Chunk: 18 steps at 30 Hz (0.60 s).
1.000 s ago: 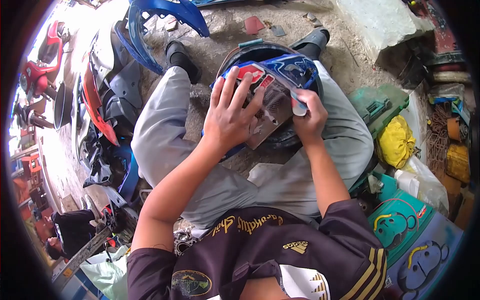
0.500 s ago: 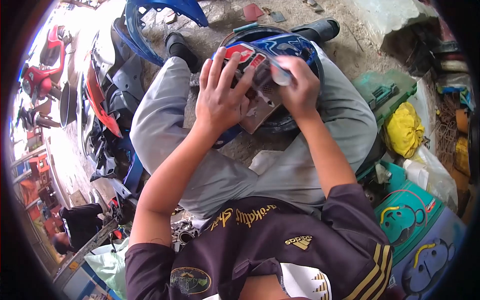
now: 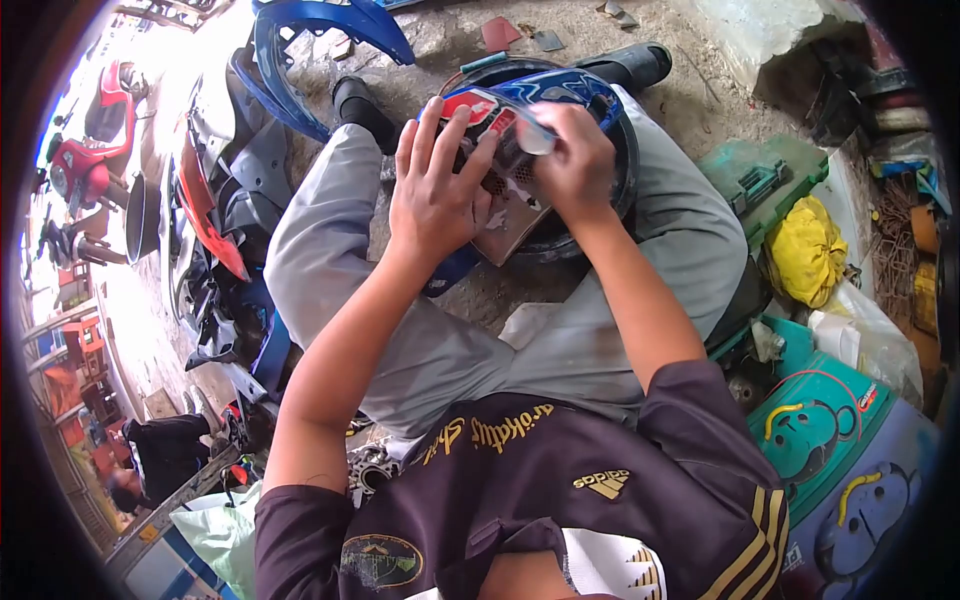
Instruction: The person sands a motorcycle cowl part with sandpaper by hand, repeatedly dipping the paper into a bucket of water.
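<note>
One blue-and-red fairing panel (image 3: 520, 150) sits on the lap, between the knees, over a dark round tub (image 3: 600, 190). Left hand (image 3: 435, 195) lies flat on the panel, fingers spread. Right hand (image 3: 575, 165) has fingers pinched on one peeling sticker strip (image 3: 530, 135). Two black shoes on the floor; one blue fender (image 3: 320, 40) lies beyond them.

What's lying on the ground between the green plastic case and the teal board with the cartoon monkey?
In the head view, a crumpled yellow cloth lies between the green plastic case and the teal monkey board.
</note>
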Motion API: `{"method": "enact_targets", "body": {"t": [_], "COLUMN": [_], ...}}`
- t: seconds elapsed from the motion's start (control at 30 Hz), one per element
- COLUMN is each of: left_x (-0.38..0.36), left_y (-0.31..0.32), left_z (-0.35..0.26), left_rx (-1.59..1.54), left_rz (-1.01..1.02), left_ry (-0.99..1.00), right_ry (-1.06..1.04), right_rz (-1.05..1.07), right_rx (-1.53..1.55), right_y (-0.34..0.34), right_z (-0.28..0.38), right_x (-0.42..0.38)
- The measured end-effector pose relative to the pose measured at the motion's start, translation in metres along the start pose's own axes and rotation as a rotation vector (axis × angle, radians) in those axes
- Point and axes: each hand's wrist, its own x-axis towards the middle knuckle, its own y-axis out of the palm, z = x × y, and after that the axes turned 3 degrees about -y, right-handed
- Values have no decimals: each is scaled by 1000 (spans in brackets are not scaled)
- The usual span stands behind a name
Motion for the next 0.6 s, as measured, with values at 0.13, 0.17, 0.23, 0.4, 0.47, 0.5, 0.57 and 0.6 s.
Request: {"method": "enact_targets", "body": {"t": [0.13, 0.17, 0.23, 0.4, 0.47, 0.5, 0.57, 0.6], "left_x": [-1, -1, 1, -1, 0, 0, -1, -2], "left_y": [-3, -4, -4, 0, -1, -2, -2, -3], "left_z": [-1, -2, 1, 1, 0, 0, 2, 2], "left_rx": [-21, -28, -30, -16, -19, -19, -10, -14], "left_rz": [8, 14, 10, 6, 3, 2, 5, 7], "left_ry": [-11, -13, -10, -2, -2, -2, -2, -7], "right_ry": [-72, -48, 7, 229, 246, 223, 166, 117], "right_rz": [70, 67, 20, -5, 6, -17, -70, -68], "right_rx": [28, 21, -27, -137, -129, -141, -160, -115], "right_y": [15, 10, -4, -39, -36, -28, 0, 11], "right_z": [19, 16, 1, -28, -15, -8, 7, 15], "right_x": [25, 23, 0, -66, -48, -39, -13, -1]}}
